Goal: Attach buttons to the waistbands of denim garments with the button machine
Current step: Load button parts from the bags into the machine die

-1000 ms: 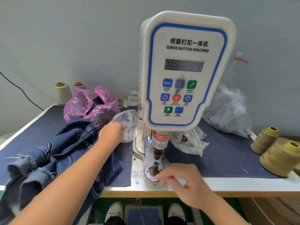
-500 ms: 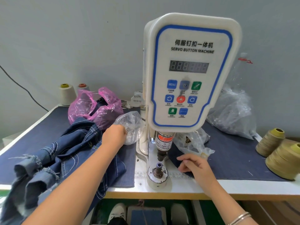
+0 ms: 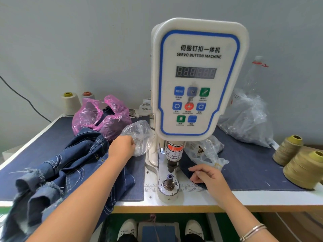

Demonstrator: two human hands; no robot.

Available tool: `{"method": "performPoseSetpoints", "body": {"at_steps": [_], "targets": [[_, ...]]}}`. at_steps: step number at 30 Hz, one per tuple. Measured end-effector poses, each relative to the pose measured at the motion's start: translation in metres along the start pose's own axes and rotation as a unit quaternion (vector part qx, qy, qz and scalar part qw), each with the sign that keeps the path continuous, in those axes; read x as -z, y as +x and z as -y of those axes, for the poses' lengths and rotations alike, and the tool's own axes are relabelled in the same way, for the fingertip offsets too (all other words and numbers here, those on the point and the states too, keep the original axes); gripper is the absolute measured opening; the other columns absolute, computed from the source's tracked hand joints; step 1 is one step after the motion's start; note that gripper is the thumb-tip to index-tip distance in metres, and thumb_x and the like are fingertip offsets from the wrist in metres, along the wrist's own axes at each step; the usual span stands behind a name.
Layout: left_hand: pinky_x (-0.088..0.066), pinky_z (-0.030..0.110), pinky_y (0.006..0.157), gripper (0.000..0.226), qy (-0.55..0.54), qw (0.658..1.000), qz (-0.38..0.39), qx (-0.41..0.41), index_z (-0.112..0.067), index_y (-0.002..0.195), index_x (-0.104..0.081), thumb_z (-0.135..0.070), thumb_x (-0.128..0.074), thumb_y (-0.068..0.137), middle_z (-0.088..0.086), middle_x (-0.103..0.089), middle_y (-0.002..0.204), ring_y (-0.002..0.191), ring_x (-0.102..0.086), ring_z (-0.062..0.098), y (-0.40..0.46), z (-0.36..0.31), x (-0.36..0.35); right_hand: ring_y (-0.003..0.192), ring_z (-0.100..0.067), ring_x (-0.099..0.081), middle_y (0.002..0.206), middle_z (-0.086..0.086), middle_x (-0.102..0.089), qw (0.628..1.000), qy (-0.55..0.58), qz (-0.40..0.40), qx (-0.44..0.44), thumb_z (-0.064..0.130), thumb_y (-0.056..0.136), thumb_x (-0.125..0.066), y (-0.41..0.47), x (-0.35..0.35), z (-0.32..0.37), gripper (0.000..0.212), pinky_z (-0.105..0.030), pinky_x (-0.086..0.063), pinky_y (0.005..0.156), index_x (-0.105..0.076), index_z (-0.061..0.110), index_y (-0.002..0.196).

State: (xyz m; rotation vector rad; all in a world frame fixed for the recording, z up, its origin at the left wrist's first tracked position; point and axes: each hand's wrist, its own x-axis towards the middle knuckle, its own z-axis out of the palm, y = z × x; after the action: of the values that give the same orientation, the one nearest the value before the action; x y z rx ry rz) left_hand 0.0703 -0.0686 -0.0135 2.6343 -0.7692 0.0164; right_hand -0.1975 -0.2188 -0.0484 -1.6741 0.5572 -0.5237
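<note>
The white servo button machine [image 3: 197, 81] stands at the middle of the table, its lower die [image 3: 169, 182] bare with a small post sticking up. A dark denim garment [image 3: 73, 168] lies bunched at the left and hangs over the front edge. My left hand [image 3: 122, 147] reaches across it into the mouth of a clear plastic bag [image 3: 139, 135] beside the machine; its fingertips are hidden. My right hand [image 3: 208, 175] rests on the edge of the dark mat [image 3: 253, 165] just right of the die, fingers loosely curled.
A pink bag [image 3: 97, 116] and two pale thread cones [image 3: 70, 103] sit at the back left. Another clear bag [image 3: 248, 119] lies back right, a smaller one [image 3: 204, 151] behind my right hand. Two olive thread cones [image 3: 304, 170] stand far right. A foot pedal [image 3: 157, 231] is below.
My right hand has left the lower die and moved right onto the mat edge. My left hand stays at the clear bag.
</note>
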Motion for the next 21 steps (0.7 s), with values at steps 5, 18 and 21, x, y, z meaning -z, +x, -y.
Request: {"method": "performPoseSetpoints", "body": {"at_steps": [5, 18, 21], "targets": [[-0.05, 0.033, 0.075, 0.014, -0.099, 0.994, -0.023, 0.025, -0.024, 0.09, -0.072, -0.02, -0.059, 0.088, 0.001, -0.07, 0.095, 0.09, -0.063, 0.025, -0.002, 0.008, 0.0, 0.072, -0.011, -0.068, 0.074, -0.003, -0.072, 1.0, -0.001, -0.003, -0.003, -0.004, 0.096, -0.046, 0.0, 0.001, 0.0, 0.035, -0.018, -0.054, 0.069, -0.074, 0.018, 0.091], [-0.045, 0.02, 0.068, 0.015, -0.406, 0.91, -0.082, 0.002, -0.031, 0.077, -0.068, -0.018, -0.073, 0.085, -0.01, -0.07, 0.077, 0.073, -0.064, 0.006, -0.01, 0.022, 0.008, 0.072, -0.01, -0.067, 0.074, -0.003, -0.072, 1.0, 0.008, 0.001, 0.0, -0.004, 0.097, -0.046, -0.001, 0.0, 0.003, 0.035, -0.019, -0.054, 0.07, -0.073, 0.016, 0.091], [-0.051, 0.023, 0.073, 0.013, -0.444, 0.893, -0.066, -0.026, -0.023, 0.08, -0.069, -0.012, -0.072, 0.085, -0.005, -0.072, 0.074, 0.071, -0.066, 0.005, -0.022, 0.016, 0.016, 0.072, -0.01, -0.067, 0.073, -0.003, -0.071, 1.0, 0.009, 0.001, 0.001, -0.004, 0.097, -0.046, -0.002, 0.0, 0.003, 0.034, -0.019, -0.054, 0.069, -0.073, 0.015, 0.091]]}}
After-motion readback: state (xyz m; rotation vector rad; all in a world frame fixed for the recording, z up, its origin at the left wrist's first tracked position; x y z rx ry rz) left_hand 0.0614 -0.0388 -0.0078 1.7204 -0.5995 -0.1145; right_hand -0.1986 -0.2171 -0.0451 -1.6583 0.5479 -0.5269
